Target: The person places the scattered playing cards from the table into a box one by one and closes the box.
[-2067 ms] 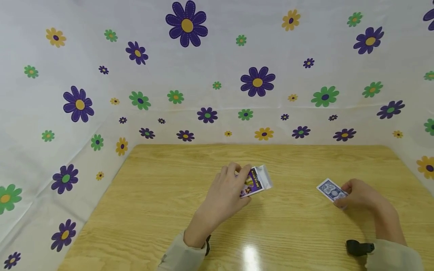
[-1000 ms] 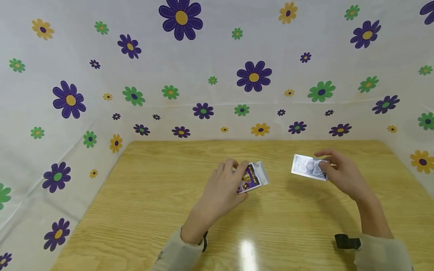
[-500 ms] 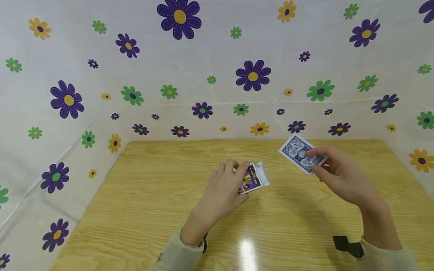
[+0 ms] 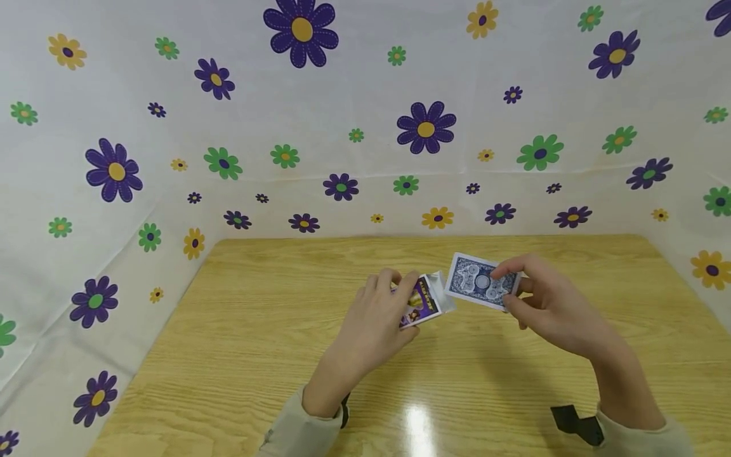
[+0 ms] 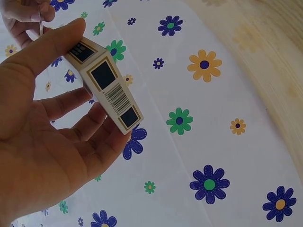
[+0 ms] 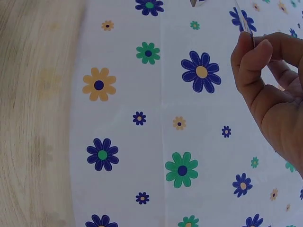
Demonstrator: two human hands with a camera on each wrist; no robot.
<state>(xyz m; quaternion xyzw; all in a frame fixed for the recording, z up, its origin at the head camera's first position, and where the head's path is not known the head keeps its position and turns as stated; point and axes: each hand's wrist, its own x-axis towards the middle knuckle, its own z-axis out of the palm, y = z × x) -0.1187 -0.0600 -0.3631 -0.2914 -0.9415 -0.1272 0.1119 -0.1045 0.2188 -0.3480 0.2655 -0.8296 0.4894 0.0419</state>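
My left hand (image 4: 377,317) grips a small purple and white card box (image 4: 421,304) above the table, its white flap (image 4: 441,292) standing open toward the right. In the left wrist view the box's end shows a barcode (image 5: 117,98), and the fingers curl round its sides. Blue-backed playing cards (image 4: 480,280) are pinched between thumb and fingers of my right hand (image 4: 554,311); whether it is one card or a thin stack I cannot tell. Their left edge is close beside the flap. In the right wrist view the cards (image 6: 242,20) appear edge-on above the thumb.
Beneath both hands lies a wooden table (image 4: 257,330). A white cloth with printed flowers (image 4: 354,95) rises behind it and along both sides. Black straps (image 4: 577,424) and pale sleeves (image 4: 308,422) are at the wrists.
My right hand has lifted the cards from low on the right, turned them, and carried them left to the box's open end. The left hand with the box has stayed nearly still.
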